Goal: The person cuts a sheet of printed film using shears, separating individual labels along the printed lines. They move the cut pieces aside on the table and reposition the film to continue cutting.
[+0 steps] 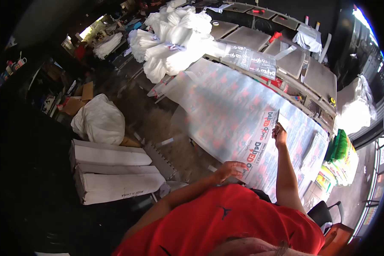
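Note:
A large translucent sheet (217, 102) with faint red and blue print lies across the table before me. On it is a strip with bold printed lettering (257, 149). My left hand (231, 171) rests at the near end of the strip, its fingers spread and holding nothing. My right hand (279, 134) is closed near the strip's far end, around a thin pointed tool (278, 116) that looks like a blade; its handle is hidden in the fist. Narrow printed pieces (315, 150) lie at the sheet's right side.
White bundled bags (173, 38) are piled beyond the sheet. Grey flat panels (251, 39) line the far side. Two long white boxes (115, 184) and a white sack (100, 120) stand at left. Green and yellow bags (342, 155) and a black chair (322, 214) are at right.

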Demonstrator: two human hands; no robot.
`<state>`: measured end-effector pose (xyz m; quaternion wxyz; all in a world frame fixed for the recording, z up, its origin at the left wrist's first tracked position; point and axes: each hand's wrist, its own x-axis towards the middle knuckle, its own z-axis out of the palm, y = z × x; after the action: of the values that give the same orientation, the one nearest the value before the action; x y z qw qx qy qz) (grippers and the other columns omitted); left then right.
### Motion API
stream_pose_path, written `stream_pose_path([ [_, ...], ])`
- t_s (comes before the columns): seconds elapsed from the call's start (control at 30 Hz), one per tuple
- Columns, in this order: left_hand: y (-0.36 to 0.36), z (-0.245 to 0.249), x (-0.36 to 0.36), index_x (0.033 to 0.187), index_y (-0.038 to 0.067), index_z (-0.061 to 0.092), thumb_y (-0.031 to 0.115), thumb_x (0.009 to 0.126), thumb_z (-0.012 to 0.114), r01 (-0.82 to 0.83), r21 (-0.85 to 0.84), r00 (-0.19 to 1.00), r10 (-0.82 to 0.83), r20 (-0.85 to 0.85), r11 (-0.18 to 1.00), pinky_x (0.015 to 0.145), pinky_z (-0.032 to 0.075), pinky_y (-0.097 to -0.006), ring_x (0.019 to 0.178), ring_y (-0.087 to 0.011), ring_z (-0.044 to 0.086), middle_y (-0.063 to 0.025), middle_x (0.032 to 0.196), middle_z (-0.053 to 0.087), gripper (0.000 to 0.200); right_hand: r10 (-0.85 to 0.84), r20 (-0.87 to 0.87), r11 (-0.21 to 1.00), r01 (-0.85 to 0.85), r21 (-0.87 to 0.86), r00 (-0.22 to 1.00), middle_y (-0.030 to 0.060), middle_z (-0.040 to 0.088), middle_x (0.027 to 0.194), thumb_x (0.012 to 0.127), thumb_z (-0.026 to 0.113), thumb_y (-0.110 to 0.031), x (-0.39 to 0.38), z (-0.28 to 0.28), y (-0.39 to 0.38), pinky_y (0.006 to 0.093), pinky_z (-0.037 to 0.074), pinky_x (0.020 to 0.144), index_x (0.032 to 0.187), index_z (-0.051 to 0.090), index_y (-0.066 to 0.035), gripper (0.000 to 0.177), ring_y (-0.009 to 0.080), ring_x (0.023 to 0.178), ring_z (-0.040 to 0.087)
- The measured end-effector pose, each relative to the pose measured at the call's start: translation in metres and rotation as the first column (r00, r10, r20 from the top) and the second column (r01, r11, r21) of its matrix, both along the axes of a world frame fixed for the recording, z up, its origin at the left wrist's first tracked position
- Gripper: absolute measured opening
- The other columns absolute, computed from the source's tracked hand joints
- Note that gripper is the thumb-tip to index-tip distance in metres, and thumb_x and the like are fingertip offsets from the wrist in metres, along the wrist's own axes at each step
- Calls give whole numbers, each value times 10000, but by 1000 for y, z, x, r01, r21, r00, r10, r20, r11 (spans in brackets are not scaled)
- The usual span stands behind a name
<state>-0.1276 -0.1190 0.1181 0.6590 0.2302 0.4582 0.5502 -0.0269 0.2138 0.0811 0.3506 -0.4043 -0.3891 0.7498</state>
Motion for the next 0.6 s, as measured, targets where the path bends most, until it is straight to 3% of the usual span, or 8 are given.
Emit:
stream_pose_path([
  [0.07,5,-10,-3,1200,-18,548,-79,781,613,-9,9,1000,9,4,1000,862,537,-343,1065,-219,573,-121,1204,571,428,37,-38,998,-35,51,999,24,472,595,907,535,-308,1,12,-5,240,356,407,756,529,-117,243,106,475,454],
  [0.1,6,-17,-4,1192,-20,553,-76,779,616,-26,-13,998,25,-62,1000,864,535,-333,1064,-210,572,-119,1202,573,422,40,-28,996,-37,81,999,21,479,640,930,498,-271,3,9,-4,232,364,410,920,583,-69,220,104,498,458],
  [0.13,7,-26,-6,1185,-21,557,-73,778,618,-45,-34,991,40,-130,998,866,533,-323,1063,-201,571,-118,1199,576,415,42,-31,995,-39,90,999,21,479,640,930,498,-271,4,14,-9,232,364,410,920,583,-69,220,104,498,458],
  [0.23,2,-94,-19,1141,6,587,8,746,684,-86,-97,961,57,-272,992,804,524,-311,1001,-175,583,-87,1115,601,406,99,58,976,-108,189,993,17,481,740,968,381,-178,19,26,-32,228,394,427,1303,474,-58,368,110,552,474],
  [0.37,-9,-115,-26,1086,38,603,102,725,727,-202,-214,922,112,-371,956,775,495,-291,882,-143,594,-46,1007,623,386,162,118,968,-181,174,980,53,539,733,910,347,-76,58,18,-60,245,412,423,1353,421,-26,452,124,529,501],
  [0.4,-11,-118,-27,1086,38,603,102,725,727,-196,-210,923,108,-369,958,775,495,-291,882,-143,594,-46,1007,623,386,159,118,969,-178,171,980,56,538,731,907,344,-72,69,17,-74,249,415,423,1359,413,-25,459,128,534,504],
  [0.47,-17,-123,-32,1088,29,550,42,737,703,-280,-325,955,298,7,903,775,494,-337,900,-171,599,-65,1006,604,384,136,114,978,-152,143,984,60,540,736,886,376,-52,91,13,-96,262,419,426,1429,276,-29,552,136,528,508],
  [0.6,-29,-119,-30,1070,49,537,34,758,684,-524,-346,832,555,-10,778,711,521,-370,842,-203,619,-76,921,605,345,67,204,982,-100,161,977,52,564,721,844,483,-28,127,9,-140,274,445,471,1457,210,-38,671,143,530,547],
])
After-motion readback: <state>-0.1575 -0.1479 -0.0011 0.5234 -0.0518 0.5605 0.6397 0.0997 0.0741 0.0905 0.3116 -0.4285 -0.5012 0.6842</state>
